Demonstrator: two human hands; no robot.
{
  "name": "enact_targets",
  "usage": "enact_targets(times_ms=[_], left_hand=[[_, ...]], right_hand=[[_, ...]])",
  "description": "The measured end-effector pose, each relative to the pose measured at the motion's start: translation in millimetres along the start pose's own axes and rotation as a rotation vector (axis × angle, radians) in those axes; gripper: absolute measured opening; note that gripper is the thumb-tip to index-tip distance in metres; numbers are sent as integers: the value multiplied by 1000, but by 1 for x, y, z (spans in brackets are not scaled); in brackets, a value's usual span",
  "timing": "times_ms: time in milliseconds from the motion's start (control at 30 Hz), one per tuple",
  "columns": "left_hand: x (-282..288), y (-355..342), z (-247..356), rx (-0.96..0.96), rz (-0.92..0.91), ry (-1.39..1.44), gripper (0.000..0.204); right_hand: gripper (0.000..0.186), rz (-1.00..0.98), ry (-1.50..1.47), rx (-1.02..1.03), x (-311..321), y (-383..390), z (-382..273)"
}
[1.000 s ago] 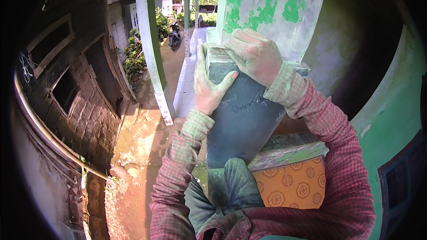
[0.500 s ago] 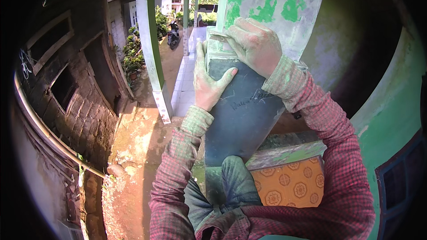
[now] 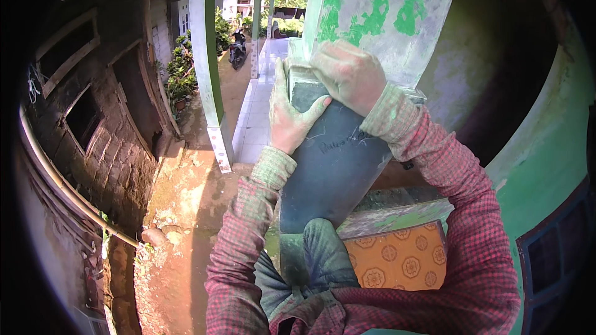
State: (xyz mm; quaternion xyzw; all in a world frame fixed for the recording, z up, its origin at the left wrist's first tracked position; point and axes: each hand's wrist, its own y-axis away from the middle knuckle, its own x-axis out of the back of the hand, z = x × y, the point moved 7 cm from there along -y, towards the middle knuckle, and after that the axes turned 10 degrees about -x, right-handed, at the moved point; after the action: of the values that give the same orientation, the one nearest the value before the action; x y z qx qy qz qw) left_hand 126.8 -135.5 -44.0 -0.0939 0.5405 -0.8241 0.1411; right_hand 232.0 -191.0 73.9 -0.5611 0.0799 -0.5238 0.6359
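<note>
Touching slab (image 3: 329, 180): left hand (image 3: 287, 118) | blocking ahead: pillar (image 3: 388, 18) | around: motorbike (image 3: 237, 50), plants (image 3: 180, 74)

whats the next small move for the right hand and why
Perhaps a short stroke of the right hand along the far end of the dark ledge: that hand is curled over it, while the left hand cups the left side, seemingly bracing.

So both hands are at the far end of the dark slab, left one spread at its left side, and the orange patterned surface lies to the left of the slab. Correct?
One error: the orange patterned surface lies to the right of the dark slab, per the head view. The left hand and right hand are as you say.
</note>
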Motion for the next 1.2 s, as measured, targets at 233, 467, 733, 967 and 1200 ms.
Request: enact_targets(times_ms=[233, 467, 733, 967, 1200], left_hand=[[2, 0, -2, 34, 24, 49, 117], [-4, 0, -3, -12, -14, 30, 116], [0, 1, -3, 60, 44, 116, 117], [4, -4, 0, 21, 33, 90, 115], [7, -5, 7, 23, 30, 89, 113]], right_hand=[[7, 28, 80, 59, -4, 0, -7], [9, 15, 97, 63, 2, 1, 6], [8, 36, 101, 4, 15, -8, 10], [7, 91, 106, -68, 25, -14, 28], [7, 191, 51, -33, 38, -8, 33]])
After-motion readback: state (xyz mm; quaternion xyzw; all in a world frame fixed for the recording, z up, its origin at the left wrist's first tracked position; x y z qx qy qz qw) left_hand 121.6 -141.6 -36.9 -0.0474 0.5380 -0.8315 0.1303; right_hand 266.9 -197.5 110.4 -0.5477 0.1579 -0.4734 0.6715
